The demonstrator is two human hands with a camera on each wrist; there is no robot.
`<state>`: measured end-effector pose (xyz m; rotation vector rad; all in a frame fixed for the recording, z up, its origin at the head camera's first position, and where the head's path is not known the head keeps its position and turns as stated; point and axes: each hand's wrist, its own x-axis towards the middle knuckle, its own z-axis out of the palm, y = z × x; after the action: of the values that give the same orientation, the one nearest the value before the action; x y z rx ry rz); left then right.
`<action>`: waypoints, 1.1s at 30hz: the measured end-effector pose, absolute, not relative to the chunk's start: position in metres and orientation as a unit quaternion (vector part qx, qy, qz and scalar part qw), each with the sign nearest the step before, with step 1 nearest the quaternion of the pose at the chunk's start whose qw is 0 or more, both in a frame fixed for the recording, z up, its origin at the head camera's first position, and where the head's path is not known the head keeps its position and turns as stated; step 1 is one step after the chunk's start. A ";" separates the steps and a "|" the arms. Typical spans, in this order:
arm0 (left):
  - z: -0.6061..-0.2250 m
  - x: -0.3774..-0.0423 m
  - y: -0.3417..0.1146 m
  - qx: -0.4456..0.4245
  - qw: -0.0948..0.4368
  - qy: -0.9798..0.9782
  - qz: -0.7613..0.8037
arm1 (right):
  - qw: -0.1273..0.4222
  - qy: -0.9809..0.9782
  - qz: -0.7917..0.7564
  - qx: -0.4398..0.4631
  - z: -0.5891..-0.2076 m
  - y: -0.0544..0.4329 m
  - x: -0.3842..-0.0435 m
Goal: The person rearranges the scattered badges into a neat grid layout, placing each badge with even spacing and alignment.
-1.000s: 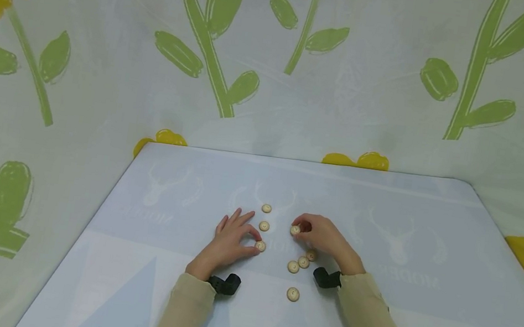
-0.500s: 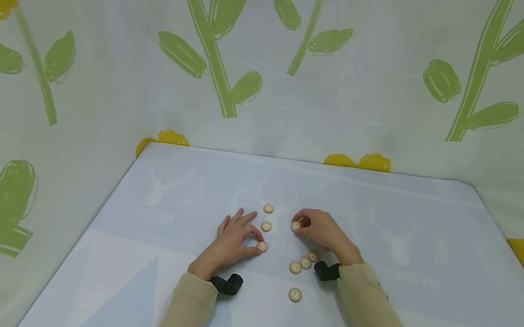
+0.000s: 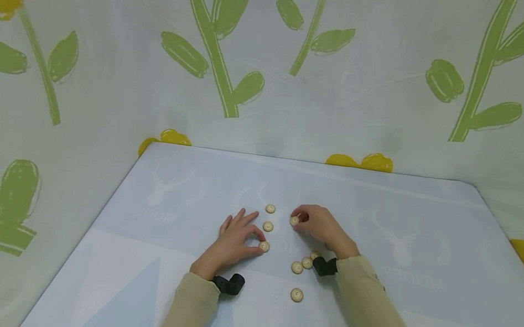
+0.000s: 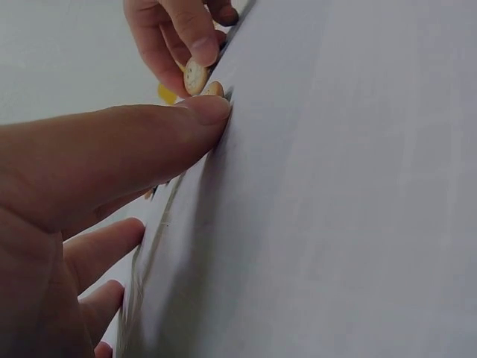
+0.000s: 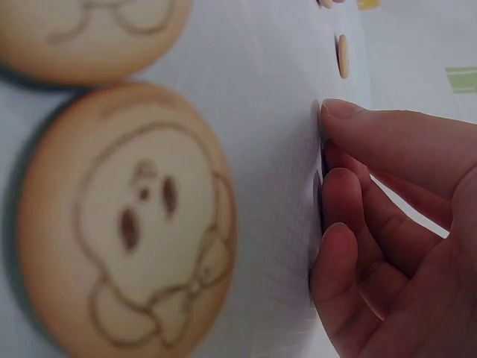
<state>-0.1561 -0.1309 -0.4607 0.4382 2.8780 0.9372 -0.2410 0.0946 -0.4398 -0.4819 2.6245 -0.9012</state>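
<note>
My left hand (image 3: 231, 242) pinches a small round wooden disc (image 3: 264, 246) between thumb and index finger, its other fingers spread toward the far side. Only the rim of that disc shows past the thumb in the left wrist view. Across from it, my right hand (image 3: 322, 229) grips another pale wooden disc (image 3: 294, 220) by thumb and fingers; the left wrist view shows this disc (image 4: 195, 76) tilted up, with drawn markings. Two more discs, a nearer one (image 3: 267, 226) and a farther one (image 3: 270, 208), continue in a column beyond the left hand's disc.
Below the right hand lie a disc (image 3: 297, 267), a second disc (image 3: 306, 262) and a third disc (image 3: 314, 255), partly behind the black wrist camera (image 3: 325, 266). A single disc (image 3: 296, 295) lies nearer. Close up, one disc (image 5: 141, 216) bears a cartoon face with a bow.
My right hand has moved a little toward the far side of the table with its disc. The left hand keeps its pinch at the same spot; the head view has shifted slightly.
</note>
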 end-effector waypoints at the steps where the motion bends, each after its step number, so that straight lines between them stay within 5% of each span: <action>1: -0.461 -0.156 -0.131 0.143 0.041 0.940 0.307 | 0.161 0.920 -0.315 -0.169 -0.440 0.094 -0.241; 33: -0.461 -0.157 -0.131 0.143 0.045 0.940 0.305 | 0.144 0.932 -0.295 -0.155 -0.441 0.077 -0.259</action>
<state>-0.1567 -0.1307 -0.4614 0.4370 2.8720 0.9317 -0.2591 0.0768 -0.4414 -0.4469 2.6855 -0.8502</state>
